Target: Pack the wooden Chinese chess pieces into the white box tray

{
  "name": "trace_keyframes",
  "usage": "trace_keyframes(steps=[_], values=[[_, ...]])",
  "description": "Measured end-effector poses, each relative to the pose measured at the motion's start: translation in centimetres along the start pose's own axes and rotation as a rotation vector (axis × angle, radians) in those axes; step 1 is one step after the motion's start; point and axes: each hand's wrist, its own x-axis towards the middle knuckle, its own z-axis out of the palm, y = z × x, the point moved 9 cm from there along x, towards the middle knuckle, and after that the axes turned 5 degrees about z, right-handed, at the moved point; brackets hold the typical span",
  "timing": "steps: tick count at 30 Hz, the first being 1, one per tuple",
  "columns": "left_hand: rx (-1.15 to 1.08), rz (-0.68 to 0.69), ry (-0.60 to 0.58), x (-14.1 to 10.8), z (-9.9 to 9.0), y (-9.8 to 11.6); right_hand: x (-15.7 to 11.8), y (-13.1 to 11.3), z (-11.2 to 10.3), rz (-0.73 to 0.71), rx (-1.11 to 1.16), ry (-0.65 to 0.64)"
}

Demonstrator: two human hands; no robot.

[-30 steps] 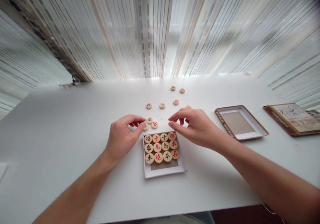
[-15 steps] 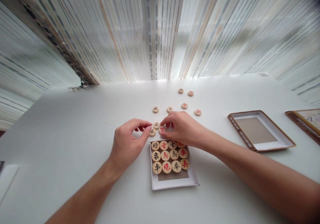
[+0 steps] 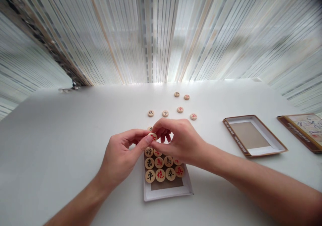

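Note:
Both of my hands meet above the far edge of a shallow box (image 3: 173, 193). The thumb and fingertips of my left hand (image 3: 123, 152) pinch a round wooden Chinese chess piece (image 3: 153, 138) with a red character. From the other side, my right hand (image 3: 182, 140) grips the same piece between thumb and forefinger. Whether a second piece lies under it is hidden. Just behind the fingertips, a black-marked piece (image 3: 150, 128) shows in part. Inside the box lie rows of pieces with red and black characters, such as a black piece (image 3: 150, 176); my right hand covers some of them.
Several loose pieces lie farther back on the white table, among them a black one (image 3: 151, 113) and a red one (image 3: 193, 116). To the right are an open box tray (image 3: 268, 150) and a printed box lid (image 3: 307, 127). A striped string curtain (image 3: 161, 34) hangs behind.
My hands have come together, bringing the red-marked piece off the table and toward the box. The black piece at my left fingertips is now out of sight. The whole view has shifted slightly.

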Motion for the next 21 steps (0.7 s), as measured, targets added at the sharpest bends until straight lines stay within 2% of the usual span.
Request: trace_keyframes(steps=[3, 6, 11, 16, 21], values=[[-0.124, -0.041, -0.004, -0.1, 0.3, 0.1, -0.4, 0.3, 0.1, 0.071, 0.162, -0.035], [-0.148, -0.034, -0.008, -0.3, 0.4, 0.4, -1.1, 1.5, 0.4, 0.268, 0.409, -0.093], [-0.250, -0.037, -0.149, -1.4, 2.0, 1.2, -3.4, 2.4, 0.6, 0.531, 0.695, -0.107], [-0.304, -0.074, -0.234, -2.6, 3.6, 1.7, -6.0, 2.8, 0.6, 0.610, 0.766, -0.031], [-0.181, -0.019, -0.164, -2.5, 3.2, 2.1, -7.1, 3.3, 1.0, 0.625, 0.818, 0.052]])
